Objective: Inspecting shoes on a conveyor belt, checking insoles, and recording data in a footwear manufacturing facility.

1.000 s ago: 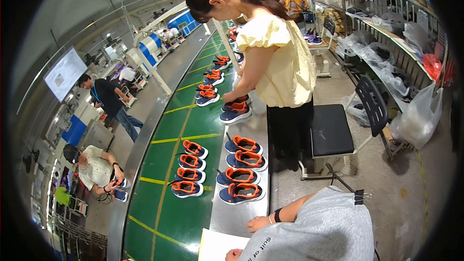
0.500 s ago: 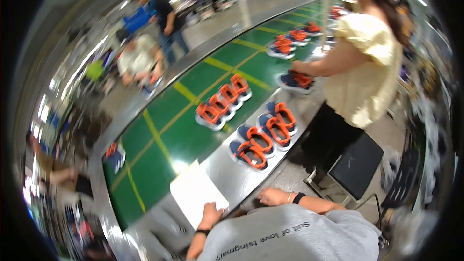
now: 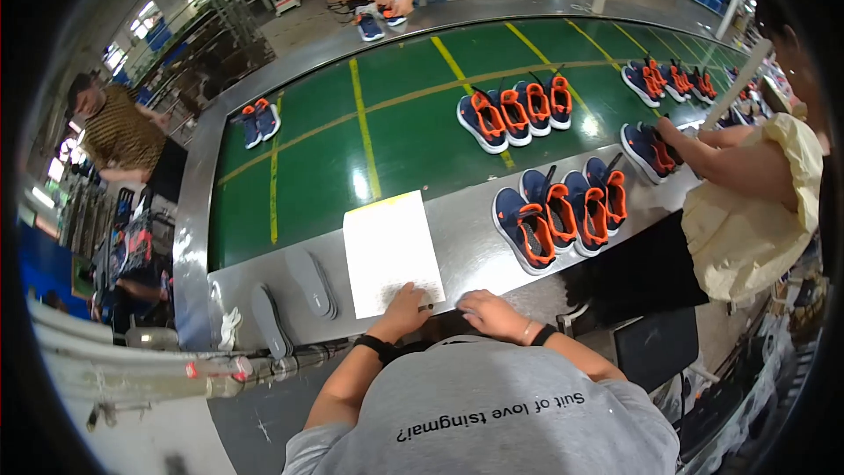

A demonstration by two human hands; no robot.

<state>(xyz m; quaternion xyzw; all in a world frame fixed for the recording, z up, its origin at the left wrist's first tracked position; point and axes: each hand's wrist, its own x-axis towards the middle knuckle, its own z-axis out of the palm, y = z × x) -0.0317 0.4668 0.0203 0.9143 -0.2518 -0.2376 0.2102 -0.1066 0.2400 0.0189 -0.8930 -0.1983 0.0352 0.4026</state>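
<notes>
Green belt: yellow-lined, crossing the far side.
Steel ledge: along the belt's near side.
Shoes: four, navy and orange, toward the ledge's right.
White sheet: flat on the ledge, left of the shoes.
Grey insoles: two, left of the sheet.
Left hand: fingers resting on the sheet's near part; cannot tell whether they pinch it.
Right hand: curled at the ledge's near edge, right of the sheet; cannot tell whether it grasps anything.
</notes>
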